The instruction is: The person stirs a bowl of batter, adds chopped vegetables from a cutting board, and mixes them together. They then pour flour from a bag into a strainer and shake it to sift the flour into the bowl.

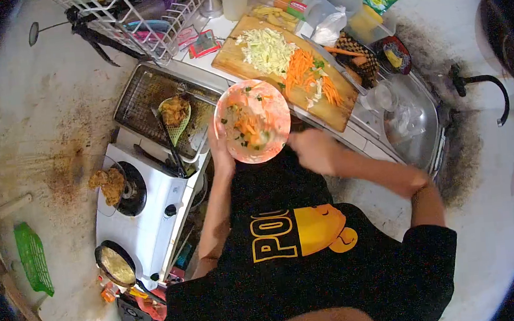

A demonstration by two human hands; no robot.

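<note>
Counter (351, 130) runs diagonally, pale tiled top. On it: wooden cutting board (243, 58) carrying shredded cabbage (267, 50) and carrot strips (302, 72). Left of the board, metal tray (137, 94) with a wire rack, green slotted spoon (175, 121) on it holding fried pieces. Steel sink (415, 133) set in at the right end, clear glass (382, 97) beside it. White two-burner stove (152, 211) at the near left end, small pan (115, 265) on one burner. Dish rack (137, 19) at the far end.
</note>
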